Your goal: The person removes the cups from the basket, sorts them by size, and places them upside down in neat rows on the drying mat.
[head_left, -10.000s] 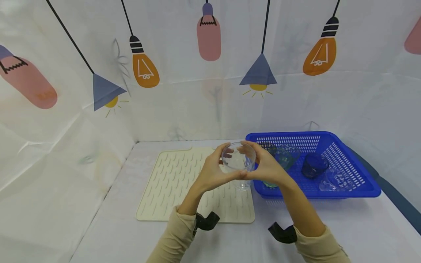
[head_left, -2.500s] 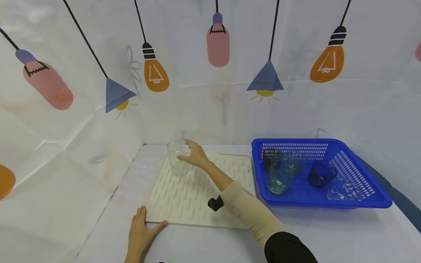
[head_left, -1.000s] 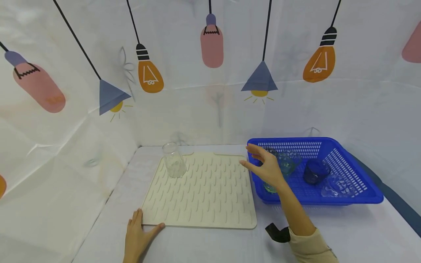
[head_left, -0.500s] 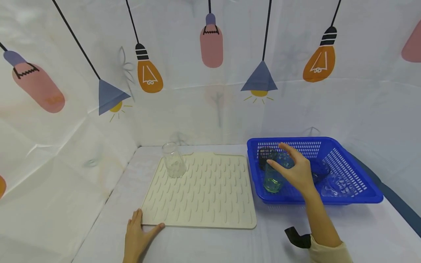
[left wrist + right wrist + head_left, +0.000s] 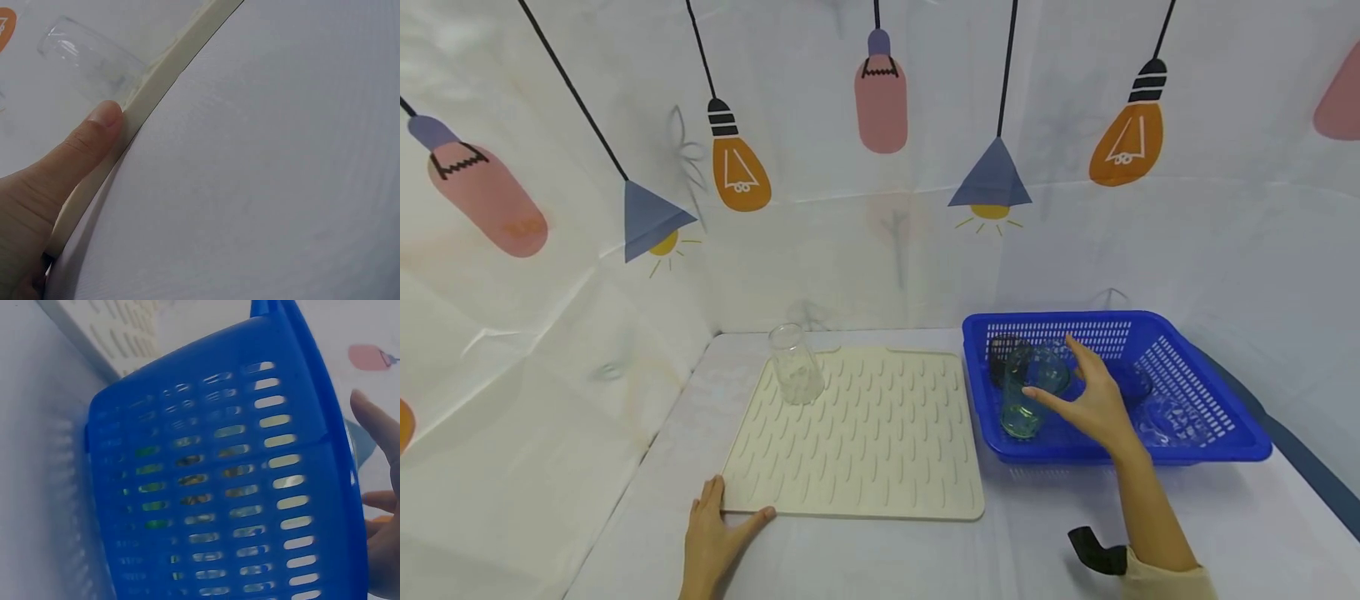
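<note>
My left hand rests at the near left corner of the cream drying mat, its thumb against the front edge. The left wrist view shows that thumb touching the mat's rim. A clear glass stands at the mat's far left. Over the blue basket, my right hand has thumb and fingers spread apart beside a greenish glass and a bluish glass; contact with either cannot be made out. The basket wall hides most of the glassware in the right wrist view.
The basket also holds a dark glass at its back left, a dark blue cup partly behind my hand, and a clear patterned glass at the right. A white wall sheet closes off the back of the table.
Both hands held the clear glass earlier; now it stands on the mat. My left hand has come to the mat's corner. My right hand has left the glass and moved right, over the basket.
</note>
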Available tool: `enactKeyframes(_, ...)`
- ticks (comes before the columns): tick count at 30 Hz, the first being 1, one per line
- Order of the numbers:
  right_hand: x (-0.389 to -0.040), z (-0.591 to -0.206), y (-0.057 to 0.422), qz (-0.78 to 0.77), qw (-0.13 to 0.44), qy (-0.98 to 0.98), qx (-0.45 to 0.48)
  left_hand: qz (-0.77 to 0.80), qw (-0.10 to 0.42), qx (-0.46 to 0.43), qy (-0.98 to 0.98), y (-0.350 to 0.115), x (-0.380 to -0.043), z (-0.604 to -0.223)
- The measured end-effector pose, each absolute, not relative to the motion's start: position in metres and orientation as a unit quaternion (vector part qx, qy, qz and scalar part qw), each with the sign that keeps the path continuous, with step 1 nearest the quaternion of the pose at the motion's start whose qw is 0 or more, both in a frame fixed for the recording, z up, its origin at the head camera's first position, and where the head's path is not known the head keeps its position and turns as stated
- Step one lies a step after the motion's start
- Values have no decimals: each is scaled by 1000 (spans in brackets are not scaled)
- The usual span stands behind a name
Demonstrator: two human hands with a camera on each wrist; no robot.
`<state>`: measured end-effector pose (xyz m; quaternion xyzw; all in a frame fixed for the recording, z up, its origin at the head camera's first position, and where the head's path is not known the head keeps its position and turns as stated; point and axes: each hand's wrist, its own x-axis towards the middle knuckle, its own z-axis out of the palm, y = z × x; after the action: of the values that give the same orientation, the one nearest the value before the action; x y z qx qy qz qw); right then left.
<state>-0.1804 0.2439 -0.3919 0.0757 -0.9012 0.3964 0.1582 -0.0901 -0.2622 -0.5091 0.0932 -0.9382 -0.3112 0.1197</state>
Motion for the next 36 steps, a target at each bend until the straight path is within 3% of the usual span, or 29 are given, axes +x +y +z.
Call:
enactKeyframes(21,-191,-412,243,409,78,-906,73,-311,166,61,-934,-268,-95,-505)
enactKeyframes(36,-188,-404,241,473,105,-871,80,-312,162,74,-933,-267,-93,-507)
